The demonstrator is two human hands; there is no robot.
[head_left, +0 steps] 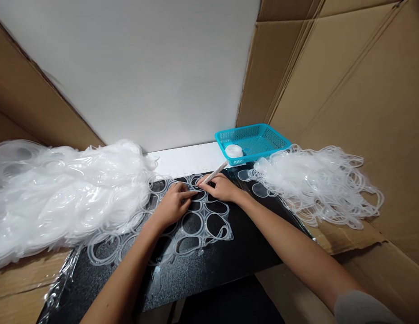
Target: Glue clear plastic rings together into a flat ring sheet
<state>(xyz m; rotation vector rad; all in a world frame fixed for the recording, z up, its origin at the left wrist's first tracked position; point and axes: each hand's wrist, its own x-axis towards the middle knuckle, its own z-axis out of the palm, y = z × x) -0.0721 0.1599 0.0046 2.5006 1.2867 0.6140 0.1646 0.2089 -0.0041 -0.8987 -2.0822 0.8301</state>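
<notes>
A clear plastic sheet (199,225) punched with round holes lies on the black mat (229,265) in front of me. My left hand (174,202) rests on the sheet with fingers curled, pinching it near its far edge. My right hand (221,186) is closed around a thin white pen-like tool (216,172), whose tip points down at the sheet next to my left fingers. The two hands nearly touch.
A big heap of clear plastic sheets (61,198) lies at the left. A pile of plastic ring offcuts (317,184) lies at the right. A teal basket (253,141) with a white round piece (234,150) stands behind. Cardboard walls (348,81) enclose the place.
</notes>
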